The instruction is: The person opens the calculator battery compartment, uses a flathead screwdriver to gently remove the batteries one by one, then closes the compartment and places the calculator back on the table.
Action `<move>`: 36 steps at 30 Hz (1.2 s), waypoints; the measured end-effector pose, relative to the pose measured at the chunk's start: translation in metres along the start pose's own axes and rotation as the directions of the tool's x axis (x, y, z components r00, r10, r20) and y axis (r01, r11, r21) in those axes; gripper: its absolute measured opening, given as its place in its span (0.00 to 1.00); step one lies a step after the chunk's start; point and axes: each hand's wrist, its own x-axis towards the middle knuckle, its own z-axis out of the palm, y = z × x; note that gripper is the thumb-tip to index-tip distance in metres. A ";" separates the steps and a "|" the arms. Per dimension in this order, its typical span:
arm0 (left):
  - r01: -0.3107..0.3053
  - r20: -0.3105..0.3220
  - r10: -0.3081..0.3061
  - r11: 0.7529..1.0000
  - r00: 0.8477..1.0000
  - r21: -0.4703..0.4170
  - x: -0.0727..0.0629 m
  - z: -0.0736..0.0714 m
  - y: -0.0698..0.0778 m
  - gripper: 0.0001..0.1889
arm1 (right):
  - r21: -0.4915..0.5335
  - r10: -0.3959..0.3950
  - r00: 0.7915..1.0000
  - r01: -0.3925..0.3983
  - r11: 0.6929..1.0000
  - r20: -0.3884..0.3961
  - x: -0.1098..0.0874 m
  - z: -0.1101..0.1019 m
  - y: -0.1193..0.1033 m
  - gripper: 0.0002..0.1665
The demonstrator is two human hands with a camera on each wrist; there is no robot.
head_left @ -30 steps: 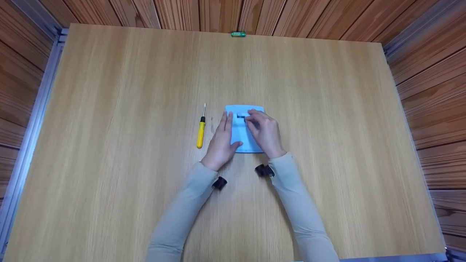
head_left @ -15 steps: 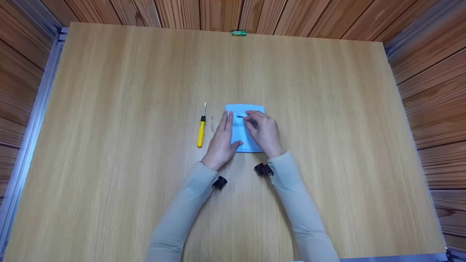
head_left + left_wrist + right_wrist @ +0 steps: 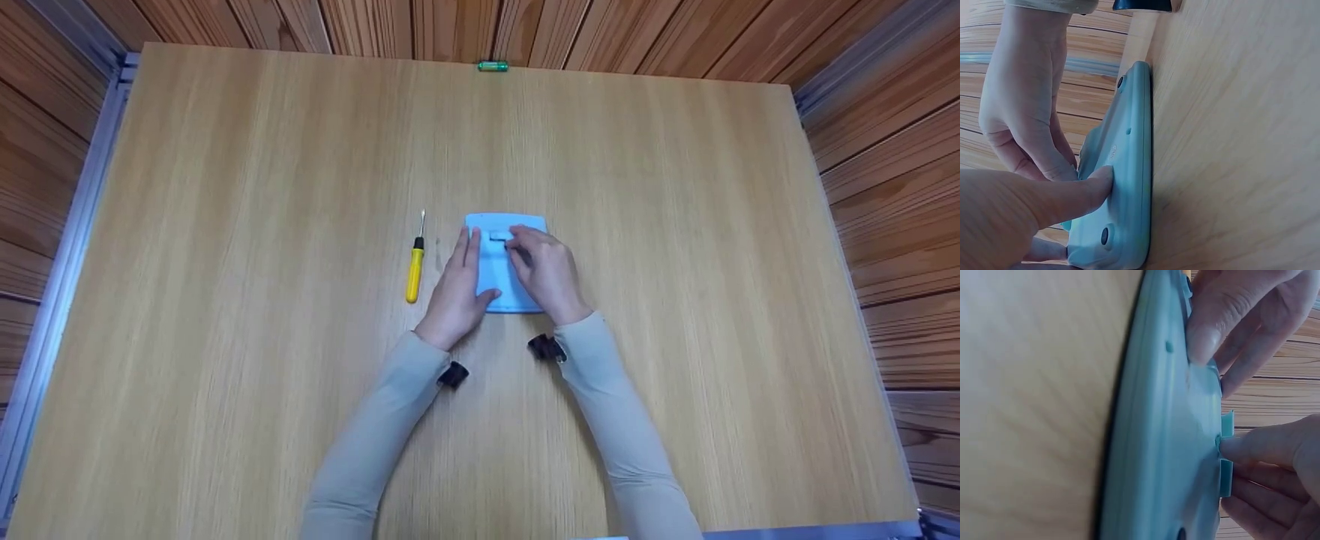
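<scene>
A flat light blue plastic device (image 3: 517, 300) lies on the table, its round dark feet (image 3: 1105, 236) facing up. My left hand (image 3: 454, 292) rests along its left side, fingers straight and thumb (image 3: 1089, 194) pressed on the near part. Over a slot in the far half, my right hand (image 3: 551, 274) pinches a small light blue battery cover (image 3: 1226, 478) between thumb and fingers. In the right wrist view this cover stands up from the device's surface. A narrow dark gap shows beside it in the head view. The right fingertips partly hide the slot.
A yellow screwdriver (image 3: 415, 270) with a black collar lies left of the device, its tip pointing away. At the table's far edge lies a green battery (image 3: 493, 66). Wood-plank walls (image 3: 450, 30) stand beyond the wooden tabletop (image 3: 262, 225).
My right fingers have shifted slightly at the slot, tilting the cover; the dark gap narrowed, then a light blue strip came into view above it. My left hand, the device and screwdriver stay put.
</scene>
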 end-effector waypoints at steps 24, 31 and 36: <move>0.008 0.010 -0.008 1.000 1.000 0.007 0.001 0.001 0.000 0.48 | -0.022 0.002 0.998 -0.001 1.000 0.057 0.002 -0.003 -0.003 0.09; -0.001 0.004 0.001 1.000 1.000 -0.002 0.001 0.001 -0.001 0.48 | -0.028 0.029 0.995 -0.026 0.999 0.099 0.002 -0.004 -0.003 0.10; 0.002 0.003 -0.002 1.000 1.000 -0.008 0.001 0.001 -0.001 0.48 | -0.031 0.025 0.993 -0.022 0.999 0.119 0.002 -0.005 -0.004 0.10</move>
